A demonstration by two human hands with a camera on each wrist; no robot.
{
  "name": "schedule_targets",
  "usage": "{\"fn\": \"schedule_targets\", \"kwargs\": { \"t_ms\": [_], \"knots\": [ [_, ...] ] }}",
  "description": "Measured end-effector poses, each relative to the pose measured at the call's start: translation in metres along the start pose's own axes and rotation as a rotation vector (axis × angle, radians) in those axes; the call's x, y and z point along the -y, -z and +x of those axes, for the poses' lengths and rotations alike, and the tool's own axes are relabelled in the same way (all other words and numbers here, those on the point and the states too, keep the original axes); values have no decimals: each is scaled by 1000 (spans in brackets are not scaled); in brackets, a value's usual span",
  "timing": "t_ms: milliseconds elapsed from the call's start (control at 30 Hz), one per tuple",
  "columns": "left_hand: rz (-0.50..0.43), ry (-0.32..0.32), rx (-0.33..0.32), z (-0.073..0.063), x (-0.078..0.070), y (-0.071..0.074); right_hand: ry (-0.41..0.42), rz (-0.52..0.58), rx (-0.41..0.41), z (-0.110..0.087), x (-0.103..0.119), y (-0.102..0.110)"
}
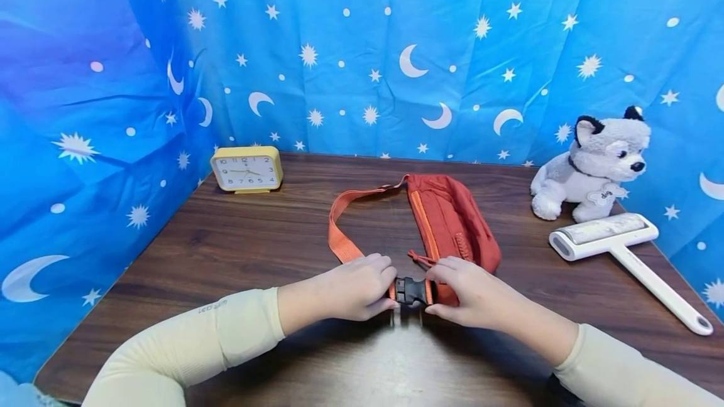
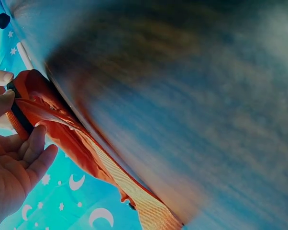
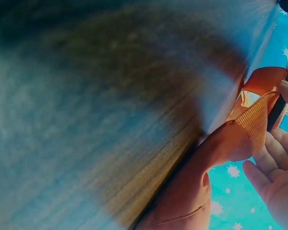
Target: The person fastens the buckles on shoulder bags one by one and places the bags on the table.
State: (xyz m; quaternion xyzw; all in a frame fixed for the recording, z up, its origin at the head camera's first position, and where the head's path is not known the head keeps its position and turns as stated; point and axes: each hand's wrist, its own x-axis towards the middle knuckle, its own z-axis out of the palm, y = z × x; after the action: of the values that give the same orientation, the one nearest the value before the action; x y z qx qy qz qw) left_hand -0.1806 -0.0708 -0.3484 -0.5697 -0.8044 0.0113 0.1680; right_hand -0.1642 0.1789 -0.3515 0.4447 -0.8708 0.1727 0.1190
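Note:
A rust-red waist bag [image 1: 455,212] lies on the table, its orange strap [image 1: 342,240] looping out to the left. The black side-release buckle [image 1: 411,291] is at the near side, its two halves together between my hands. My left hand [image 1: 362,286] pinches the strap end beside the buckle's left half, thumb below and fingers above. On the other side, my right hand [image 1: 469,291] pinches the buckle's right end, close to the bag. Both wrist views show the buckle edge-on as a dark bar [image 2: 20,115] between thumb and fingers. A red zipper pull [image 1: 421,259] hangs near my right fingertips.
A yellow alarm clock [image 1: 247,169] stands at the back left of the brown wooden table [image 1: 271,231]. On the right sit a grey and white plush dog [image 1: 594,165] and a white lint roller [image 1: 628,256]. Blue star-patterned cloth [image 1: 362,55] hangs behind.

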Motion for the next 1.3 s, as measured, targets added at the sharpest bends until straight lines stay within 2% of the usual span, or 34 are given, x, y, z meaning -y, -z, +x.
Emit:
{"fn": "schedule_targets", "kwargs": {
  "t_ms": [500,1000,1300],
  "knots": [
    [-20,-3,-18,2,3,-4,49,-11,-45,-2,-2,0],
    [-65,63,-53,1,3,-3,68,9,-85,-1,-1,-2],
    [-86,68,-70,1,3,-3,70,17,-86,-1,-3,-3]
  ]
}}
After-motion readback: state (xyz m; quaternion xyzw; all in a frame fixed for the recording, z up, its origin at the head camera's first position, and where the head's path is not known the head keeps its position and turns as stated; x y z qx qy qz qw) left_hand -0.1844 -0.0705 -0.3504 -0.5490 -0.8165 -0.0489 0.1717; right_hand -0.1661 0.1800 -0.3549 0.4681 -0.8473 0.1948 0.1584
